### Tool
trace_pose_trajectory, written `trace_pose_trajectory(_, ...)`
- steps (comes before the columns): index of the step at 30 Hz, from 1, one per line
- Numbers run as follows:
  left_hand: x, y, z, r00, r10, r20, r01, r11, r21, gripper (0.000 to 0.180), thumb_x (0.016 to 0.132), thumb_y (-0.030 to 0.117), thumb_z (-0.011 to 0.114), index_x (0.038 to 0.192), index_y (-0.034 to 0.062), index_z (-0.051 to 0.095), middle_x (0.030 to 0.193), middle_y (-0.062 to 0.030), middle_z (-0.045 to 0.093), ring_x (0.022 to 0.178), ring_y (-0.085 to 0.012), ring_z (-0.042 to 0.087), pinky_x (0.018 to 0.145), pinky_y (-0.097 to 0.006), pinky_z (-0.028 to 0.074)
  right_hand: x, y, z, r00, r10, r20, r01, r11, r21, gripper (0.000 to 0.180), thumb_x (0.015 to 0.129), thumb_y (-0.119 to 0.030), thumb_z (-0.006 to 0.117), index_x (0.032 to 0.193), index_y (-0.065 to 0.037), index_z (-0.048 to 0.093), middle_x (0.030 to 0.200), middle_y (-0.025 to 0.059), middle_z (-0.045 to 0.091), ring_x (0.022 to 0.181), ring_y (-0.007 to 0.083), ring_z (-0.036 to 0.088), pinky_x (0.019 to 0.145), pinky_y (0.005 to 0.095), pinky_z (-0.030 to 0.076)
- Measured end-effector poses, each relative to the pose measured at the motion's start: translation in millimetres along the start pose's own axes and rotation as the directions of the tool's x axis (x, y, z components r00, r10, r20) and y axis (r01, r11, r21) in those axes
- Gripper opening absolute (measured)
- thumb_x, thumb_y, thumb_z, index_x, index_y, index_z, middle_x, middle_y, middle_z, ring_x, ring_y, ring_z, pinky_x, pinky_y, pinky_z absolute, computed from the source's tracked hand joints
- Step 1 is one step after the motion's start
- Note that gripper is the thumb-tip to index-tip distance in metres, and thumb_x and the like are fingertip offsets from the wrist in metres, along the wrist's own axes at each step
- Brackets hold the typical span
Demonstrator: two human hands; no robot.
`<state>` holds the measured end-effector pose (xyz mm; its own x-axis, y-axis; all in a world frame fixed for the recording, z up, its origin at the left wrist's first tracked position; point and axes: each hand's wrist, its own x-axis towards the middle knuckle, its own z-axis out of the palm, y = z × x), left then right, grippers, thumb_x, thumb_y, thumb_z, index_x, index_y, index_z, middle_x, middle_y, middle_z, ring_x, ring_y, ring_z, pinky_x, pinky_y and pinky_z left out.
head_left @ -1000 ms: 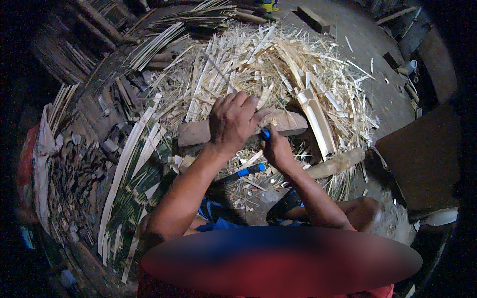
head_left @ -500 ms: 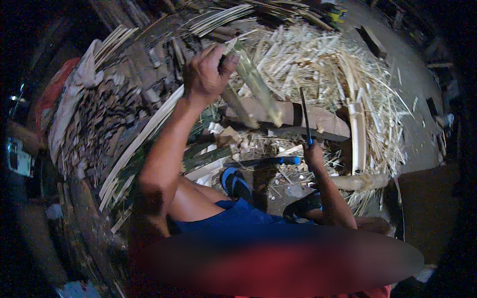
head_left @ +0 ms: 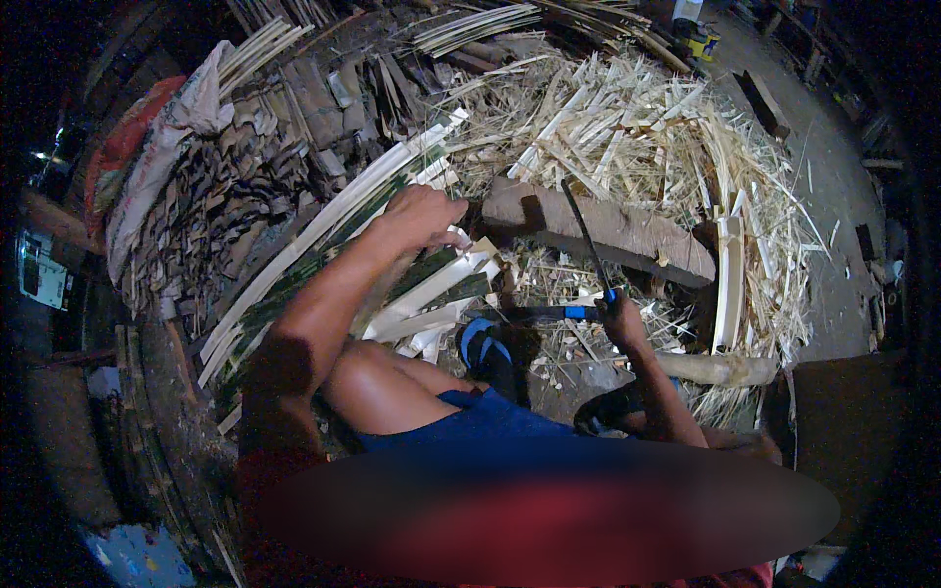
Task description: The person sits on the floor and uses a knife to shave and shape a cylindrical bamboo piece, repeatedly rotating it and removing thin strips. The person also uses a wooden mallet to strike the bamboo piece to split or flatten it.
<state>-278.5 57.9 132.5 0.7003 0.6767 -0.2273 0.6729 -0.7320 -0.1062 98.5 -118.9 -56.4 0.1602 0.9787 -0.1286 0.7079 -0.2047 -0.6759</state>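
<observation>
My right hand [head_left: 623,323] is closed round the blue handle of a long, dark-bladed knife [head_left: 588,235]. Its blade points away from me and slants left across a thick wooden block [head_left: 608,227]. To the left, my left hand [head_left: 423,218] hovers over split bamboo pieces [head_left: 436,289], thumb and fingers apart, no strip visible between them. Under and beyond that arm lie long, pale and green bamboo strips [head_left: 333,216]. A second blue-handled tool [head_left: 549,314] rests on the ground between the block and my feet.
Pale shavings and slivers [head_left: 627,127] heap behind the block. A short round log [head_left: 720,369] lies near my right forearm, with an upright split piece [head_left: 728,279] beyond it. Dark wood scraps [head_left: 235,206] and a whitish sack [head_left: 162,157] are at left. My sandalled foot [head_left: 485,348] is close by.
The bamboo piece raised in my left hand is no longer there; that hand has come down toward the pile at left. The knife tip has tilted left, and the view has shifted slightly.
</observation>
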Motion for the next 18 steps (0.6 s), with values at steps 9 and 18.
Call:
trace_pose_trajectory(9, 19.0, 17.7, 3.5, 0.995, 0.092, 0.046, -0.091, 0.996, -0.02, 0.039, 0.081, 0.042, 0.076, 0.102, 0.0117, 0.062, 0.083, -0.0138, 0.07, 0.078, -0.0395, 0.069, 0.069, -0.053, 0.053, -27.3, -10.9, -18.6, 0.988, 0.136, 0.077, -0.138, 0.99, 0.027, 0.033, 0.094, -0.033, 0.065, 0.103, -0.001, 0.062, 0.082, 0.0185, 0.07, 0.078, 0.0351, 0.07, 0.07, 0.0459, 0.052)
trace_pose_trajectory(18, 122.5, 105.9, 8.3, 0.937, 0.303, -0.175, -0.293, 0.953, 0.08, 0.053, 0.083, 0.034, 0.075, 0.129, 0.0125, 0.06, 0.132, -0.0085, 0.055, 0.121, -0.0332, 0.056, 0.096, -0.05, 0.051, -50.5, 32.0, -110.3, 0.985, 0.091, -0.149, -0.079, 0.993, 0.084, 0.04, 0.093, -0.035, 0.068, 0.114, -0.001, 0.059, 0.084, 0.0223, 0.066, 0.079, 0.0385, 0.065, 0.073, 0.0458, 0.05)
